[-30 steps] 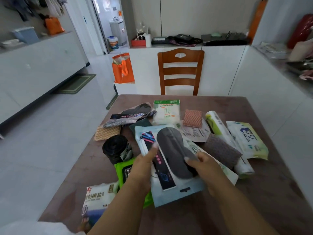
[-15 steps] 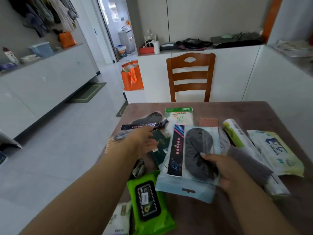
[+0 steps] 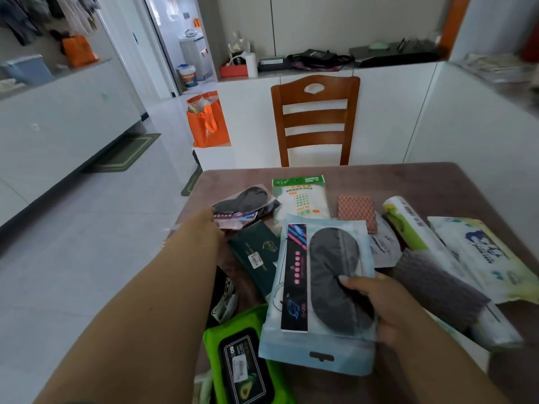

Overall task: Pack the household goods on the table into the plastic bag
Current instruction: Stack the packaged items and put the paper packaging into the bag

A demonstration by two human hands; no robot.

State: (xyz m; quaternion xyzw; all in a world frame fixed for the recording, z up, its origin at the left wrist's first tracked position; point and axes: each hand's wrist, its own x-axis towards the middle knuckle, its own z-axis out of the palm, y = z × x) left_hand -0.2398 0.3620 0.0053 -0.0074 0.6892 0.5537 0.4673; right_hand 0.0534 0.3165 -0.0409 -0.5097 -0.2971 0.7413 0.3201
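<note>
My right hand (image 3: 382, 304) grips a light blue packet with a dark grey insole (image 3: 318, 290), held just above the brown table (image 3: 423, 182). My left hand (image 3: 208, 225) reaches to the far left and touches a second insole packet (image 3: 248, 204); its fingers are hidden behind the wrist. Between them lies a dark green booklet-like pack (image 3: 256, 255). A green wet-wipes pack (image 3: 245, 363) lies near the front edge. No plastic bag shows on the table.
White gloves pack (image 3: 300, 196), orange cloth (image 3: 355, 209), bag roll (image 3: 414, 228), grey cloth (image 3: 437, 290) and white wipes pack (image 3: 484, 255) crowd the table's right. A wooden chair (image 3: 315, 118) stands behind it. An orange tote (image 3: 207, 123) sits on the floor.
My left hand let go of the blue insole packet and stretched forward-left to the second insole packet. My right hand keeps the blue packet, now turned lengthwise.
</note>
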